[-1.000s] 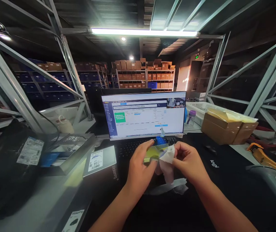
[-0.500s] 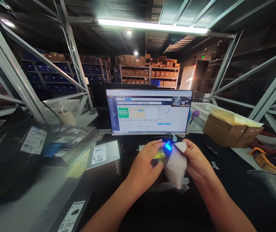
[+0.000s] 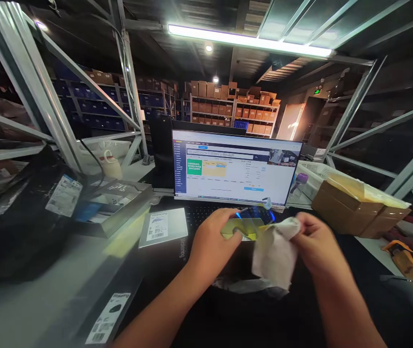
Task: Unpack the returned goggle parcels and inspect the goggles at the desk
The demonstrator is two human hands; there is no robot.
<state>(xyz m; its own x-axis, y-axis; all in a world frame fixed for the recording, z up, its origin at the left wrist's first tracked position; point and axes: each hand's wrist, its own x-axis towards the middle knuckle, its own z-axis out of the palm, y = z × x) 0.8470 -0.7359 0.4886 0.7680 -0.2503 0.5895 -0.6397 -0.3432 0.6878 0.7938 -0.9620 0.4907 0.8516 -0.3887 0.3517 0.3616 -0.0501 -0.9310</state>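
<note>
My right hand (image 3: 311, 241) pinches a pale cloth (image 3: 275, 253) by its upper right corner, and the cloth hangs down, somewhat blurred. My left hand (image 3: 215, 237) is closed at the fingertips on the left edge of a dark glossy piece with blue glints (image 3: 256, 212); its exact kind I cannot make out. Behind the cloth and beside my left thumb shows a yellow-green card (image 3: 244, 227). Crumpled clear plastic film (image 3: 242, 285) lies below the cloth on the black mat.
A monitor (image 3: 235, 169) and keyboard stand ahead. Left are a labelled box (image 3: 164, 227), another labelled box (image 3: 108, 316), an open grey box (image 3: 119, 200) and a black bag (image 3: 21, 222). Right are cardboard boxes (image 3: 354, 208), a white basket (image 3: 311, 176) and an orange-handled tool (image 3: 405, 261).
My right hand has drawn the cloth right, away from the glossy piece, and it now hangs looser. The glossy piece stays at my left fingertips. The whole view has shifted slightly.
</note>
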